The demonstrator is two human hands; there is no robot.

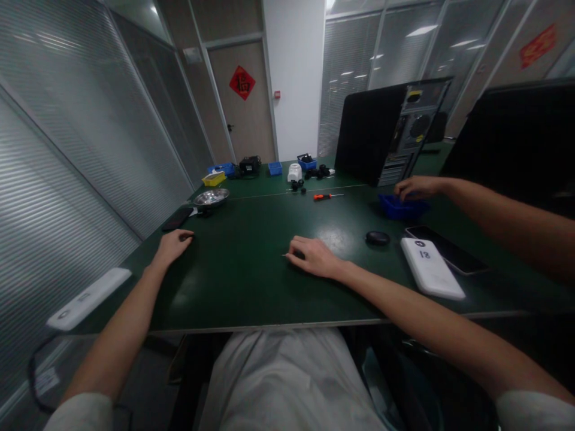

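your right hand (314,256) is pinching a thin piece (284,255) this side of the screwdriver (322,197); left hand (172,245) resting leftward, finger gap unclear; dark parts (320,172) lying beyond, seemingly unjoined.

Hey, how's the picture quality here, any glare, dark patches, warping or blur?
Head view: a pale glare patch on the green table and bright reflections in the metal bowl; head view: the computer tower's dark side shows almost no detail; head view: the left blinds look stretched toward the edge; head view: softness leaves the tip at the right hand unclear.
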